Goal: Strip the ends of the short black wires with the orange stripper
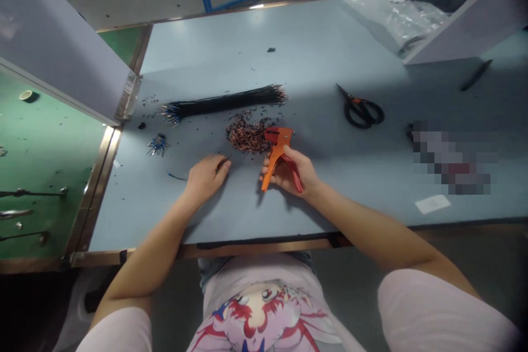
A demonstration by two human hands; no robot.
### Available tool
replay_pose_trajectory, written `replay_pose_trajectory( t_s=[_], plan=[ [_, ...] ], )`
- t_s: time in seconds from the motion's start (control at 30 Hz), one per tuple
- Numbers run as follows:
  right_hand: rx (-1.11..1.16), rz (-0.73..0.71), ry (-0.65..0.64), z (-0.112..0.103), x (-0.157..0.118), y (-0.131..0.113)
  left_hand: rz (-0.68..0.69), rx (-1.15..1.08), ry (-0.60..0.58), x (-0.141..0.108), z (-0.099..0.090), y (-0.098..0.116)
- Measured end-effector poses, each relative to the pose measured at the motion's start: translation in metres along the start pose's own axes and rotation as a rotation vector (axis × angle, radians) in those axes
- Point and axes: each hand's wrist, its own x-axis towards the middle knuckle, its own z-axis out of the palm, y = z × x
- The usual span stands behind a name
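My left hand is closed on a thin black wire; one end with a blue tip sticks out on the left, and a short end shows past the fingers on the right. In my right hand is an orange and red wire stripper, its handles spread apart and its head over the right side of a pile of copper and black scraps. Behind the pile lies a long bundle of black wires, with blue tips at its left end and bare copper at its right.
Blue-tipped pieces lie in a small heap at the left. Black scissors, a black pen, a white label and a blurred-out object are at the right. A plastic bag lies at the back right, beside a panel.
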Motion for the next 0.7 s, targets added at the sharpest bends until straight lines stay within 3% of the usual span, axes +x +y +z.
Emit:
replay_pose_trajectory(
  t_s=[0.23, 0.43, 0.7],
  plan=[
    [0.006, -0.015, 0.025, 0.001, -0.001, 0.0, 0.149, -0.178, 0.076, -0.008, 0.007, 0.017],
    [-0.062, -0.034, 0.075, 0.003, -0.004, 0.001, 0.145, -0.09, -0.022, -0.013, 0.007, 0.024],
    [-0.162, -0.04, 0.217, 0.002, -0.004, -0.001, 0.164, -0.066, -0.082, -0.013, 0.021, 0.028]
  ],
)
